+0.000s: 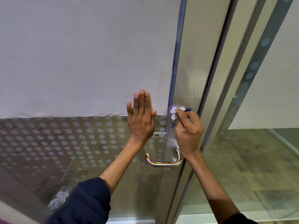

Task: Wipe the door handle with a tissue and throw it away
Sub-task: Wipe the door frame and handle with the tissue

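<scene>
From the head view, the left hand [141, 117] lies flat and fully open against the glass door [90, 143], bracing it. The right hand [188, 128] pinches a crumpled tissue [175, 113] in closed fingers, pressed on the metal strip above the handle [163, 161]. Wiping looks underway; next the tissue should drop down to the rust-stained bar.

Glass door [80, 62], dotted film. L hand [141, 118] flat on glass. R hand [187, 128] pinching tissue [175, 113] against metal stile, above handle [163, 161], rust-streaked.
</scene>
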Action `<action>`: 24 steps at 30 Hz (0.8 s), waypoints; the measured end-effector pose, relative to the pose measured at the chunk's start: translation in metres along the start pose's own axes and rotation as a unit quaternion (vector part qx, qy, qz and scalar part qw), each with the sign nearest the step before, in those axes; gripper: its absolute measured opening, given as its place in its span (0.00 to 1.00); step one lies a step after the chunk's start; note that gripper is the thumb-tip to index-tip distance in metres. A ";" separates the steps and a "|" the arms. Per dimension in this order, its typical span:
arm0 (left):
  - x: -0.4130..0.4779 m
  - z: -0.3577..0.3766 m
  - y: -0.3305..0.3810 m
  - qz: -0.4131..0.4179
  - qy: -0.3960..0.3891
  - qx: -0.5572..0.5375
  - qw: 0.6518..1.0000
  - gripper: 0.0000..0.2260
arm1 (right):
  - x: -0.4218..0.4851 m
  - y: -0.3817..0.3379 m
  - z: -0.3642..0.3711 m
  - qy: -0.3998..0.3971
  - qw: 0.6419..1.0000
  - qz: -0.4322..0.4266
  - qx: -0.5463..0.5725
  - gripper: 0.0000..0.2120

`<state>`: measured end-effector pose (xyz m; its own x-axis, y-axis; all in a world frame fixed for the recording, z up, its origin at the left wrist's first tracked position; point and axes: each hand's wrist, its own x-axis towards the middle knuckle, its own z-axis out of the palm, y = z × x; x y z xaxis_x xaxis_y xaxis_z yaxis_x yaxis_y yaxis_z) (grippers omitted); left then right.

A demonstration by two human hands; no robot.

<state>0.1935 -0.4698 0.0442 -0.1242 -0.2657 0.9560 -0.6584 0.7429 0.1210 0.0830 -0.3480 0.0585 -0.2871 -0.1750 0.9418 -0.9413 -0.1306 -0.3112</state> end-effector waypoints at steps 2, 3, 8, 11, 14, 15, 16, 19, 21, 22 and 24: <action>0.000 0.000 0.000 -0.003 -0.001 -0.001 1.000 0.26 | 0.000 0.007 -0.005 -0.035 0.998 -0.042 -0.010 0.20; 0.000 0.000 0.001 -0.003 -0.002 -0.003 1.000 0.26 | 0.000 0.010 -0.007 -0.052 0.997 -0.060 -0.018 0.18; 0.001 -0.002 0.003 -0.007 -0.006 -0.002 1.000 0.26 | -0.011 0.018 -0.013 -0.075 0.994 -0.071 -0.025 0.14; 0.001 -0.002 0.003 -0.009 -0.007 -0.002 1.000 0.26 | -0.024 0.019 -0.012 -0.068 0.997 -0.008 -0.021 0.15; 0.001 -0.002 0.002 -0.009 -0.005 -0.007 1.000 0.25 | -0.038 0.017 -0.010 -0.091 0.995 0.029 -0.021 0.19; 0.001 -0.002 0.003 -0.009 -0.004 -0.007 1.000 0.25 | -0.041 0.017 -0.011 -0.099 0.994 0.031 -0.017 0.20; 0.002 -0.002 0.003 -0.009 -0.004 -0.005 1.000 0.25 | -0.043 0.016 -0.011 -0.106 0.994 0.030 -0.015 0.20; 0.002 -0.003 0.003 -0.011 -0.005 -0.008 1.000 0.25 | -0.048 0.015 -0.014 -0.128 0.991 0.019 -0.018 0.19; 0.002 -0.003 0.003 -0.010 -0.005 -0.007 1.000 0.26 | -0.050 0.013 -0.017 -0.136 0.990 0.015 -0.023 0.18; 0.002 -0.004 0.004 -0.010 -0.006 -0.007 1.000 0.26 | -0.049 0.013 -0.019 -0.137 0.990 0.014 -0.028 0.17; 0.003 -0.005 0.004 -0.011 -0.010 -0.010 1.000 0.26 | -0.042 0.010 -0.021 -0.130 0.990 0.021 -0.044 0.15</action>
<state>0.1939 -0.4646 0.0489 -0.1248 -0.2937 0.9477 -0.6468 0.7484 0.1468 0.0819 -0.3217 0.0180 -0.2811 -0.4256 0.8601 -0.9447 -0.0350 -0.3261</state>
